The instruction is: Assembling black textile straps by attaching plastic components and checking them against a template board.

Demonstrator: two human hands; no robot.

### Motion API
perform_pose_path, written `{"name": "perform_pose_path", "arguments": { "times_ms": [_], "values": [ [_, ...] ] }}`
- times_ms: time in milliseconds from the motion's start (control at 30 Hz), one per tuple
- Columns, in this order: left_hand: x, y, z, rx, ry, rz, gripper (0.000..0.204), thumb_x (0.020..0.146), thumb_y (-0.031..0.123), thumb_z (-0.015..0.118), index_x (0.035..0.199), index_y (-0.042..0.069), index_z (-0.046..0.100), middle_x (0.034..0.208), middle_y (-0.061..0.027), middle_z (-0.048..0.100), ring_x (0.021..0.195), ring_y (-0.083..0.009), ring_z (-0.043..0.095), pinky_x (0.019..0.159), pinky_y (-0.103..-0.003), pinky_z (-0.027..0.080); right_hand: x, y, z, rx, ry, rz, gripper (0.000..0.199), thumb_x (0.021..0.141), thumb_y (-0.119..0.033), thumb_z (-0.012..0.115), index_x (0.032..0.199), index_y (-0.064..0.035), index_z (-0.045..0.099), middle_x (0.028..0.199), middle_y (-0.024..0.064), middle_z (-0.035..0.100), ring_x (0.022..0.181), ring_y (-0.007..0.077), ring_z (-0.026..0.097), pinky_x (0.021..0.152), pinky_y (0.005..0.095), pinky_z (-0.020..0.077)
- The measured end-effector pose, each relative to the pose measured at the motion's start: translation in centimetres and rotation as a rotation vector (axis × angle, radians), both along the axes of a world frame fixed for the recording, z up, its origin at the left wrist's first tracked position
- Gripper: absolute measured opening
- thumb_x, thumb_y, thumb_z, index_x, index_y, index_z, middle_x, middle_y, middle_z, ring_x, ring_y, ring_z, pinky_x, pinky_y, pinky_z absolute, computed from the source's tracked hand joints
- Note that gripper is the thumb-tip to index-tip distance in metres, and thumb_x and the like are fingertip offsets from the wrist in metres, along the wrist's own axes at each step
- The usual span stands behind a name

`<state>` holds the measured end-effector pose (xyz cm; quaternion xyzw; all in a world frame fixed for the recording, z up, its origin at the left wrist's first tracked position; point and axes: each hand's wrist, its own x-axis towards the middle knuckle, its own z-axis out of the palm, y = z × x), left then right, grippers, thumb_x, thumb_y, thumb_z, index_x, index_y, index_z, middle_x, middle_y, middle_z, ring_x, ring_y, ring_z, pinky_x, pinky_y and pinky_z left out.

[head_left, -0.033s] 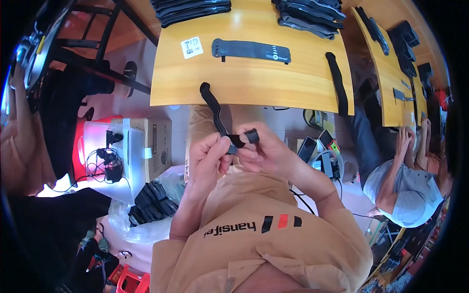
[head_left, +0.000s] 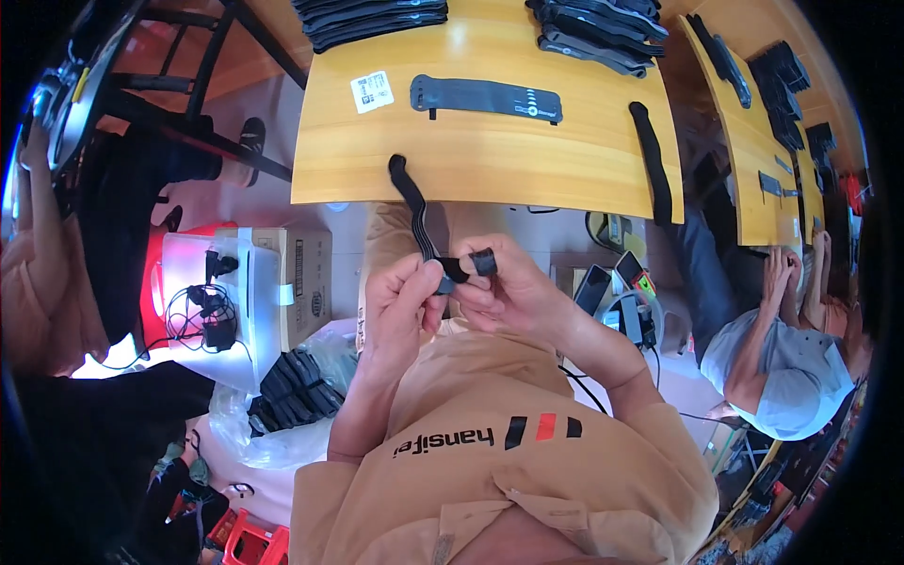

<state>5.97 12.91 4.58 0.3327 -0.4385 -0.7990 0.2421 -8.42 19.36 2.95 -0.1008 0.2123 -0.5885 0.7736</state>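
A long black strap (head_left: pixel 411 198) runs from the front edge of the table to my hands, its far end lying on the wood. My left hand (head_left: pixel 403 294) pinches its near part between thumb and fingers. My right hand (head_left: pixel 513 284) is closed on the near end, close beside the left, with a black piece of strap looped over its fingers. Beyond the hands, a flat dark grey band (head_left: pixel 485 98) with rounded ends lies across the table. A second black strap (head_left: pixel 650 155) hangs partly over the table's front edge at the right.
The wooden table (head_left: pixel 527 174) carries a white printed label (head_left: pixel 372 92) and stacks of dark bands (head_left: pixel 603 33) at the back. To the left stand a translucent bin (head_left: pixel 250 325) with black cables and a cardboard box (head_left: pixel 306 278). Another person (head_left: pixel 777 367) sits at the right.
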Motion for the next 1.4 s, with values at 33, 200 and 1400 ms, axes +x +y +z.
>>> {"name": "perform_pose_path", "arguments": {
  "times_ms": [33,200,1400],
  "values": [
    [-0.1,0.0,0.0,-0.02,-0.02,0.069,0.029,0.09,0.017,0.049,0.064,0.005,0.05,0.051,0.0003,0.046,0.041,-0.0038,0.039,0.037,-0.019,0.027,0.1,-0.2,0.2,-0.007,0.12,-0.035,0.032,0.088,-0.029,0.051,0.068,-0.0056,0.044,0.056,-0.0005,0.038,0.045,0.0096,0.04,0.036,0.0248,0.0375],
    [-0.2,0.0,-0.4,-0.161,-0.159,0.04,0.027,0.09,0.017,0.051,0.066,0.007,0.052,0.053,0.004,0.046,0.043,-0.0009,0.039,0.039,-0.017,0.028,0.6,-0.3,-0.4,-0.257,1.069,-0.285,0.028,0.084,-0.024,0.058,0.069,-0.0042,0.044,0.062,0.0013,0.043,0.051,0.0124,0.041,0.047,0.024,0.0372],
    [3.6,-9.6,-3.7,-0.16,0.0,0.289,0.031,0.09,0.029,0.049,0.068,0.008,0.047,0.053,0.0036,0.04,0.041,-0.0053,0.034,0.039,-0.021,0.026,-11.0,6.6,8.1,-0.271,1.576,0.156,0.008,0.076,0.0,0.051,0.072,0.0035,0.057,0.057,0.007,0.056,0.054,0.0163,0.061,0.052,0.025,0.0478]
  ]
}}
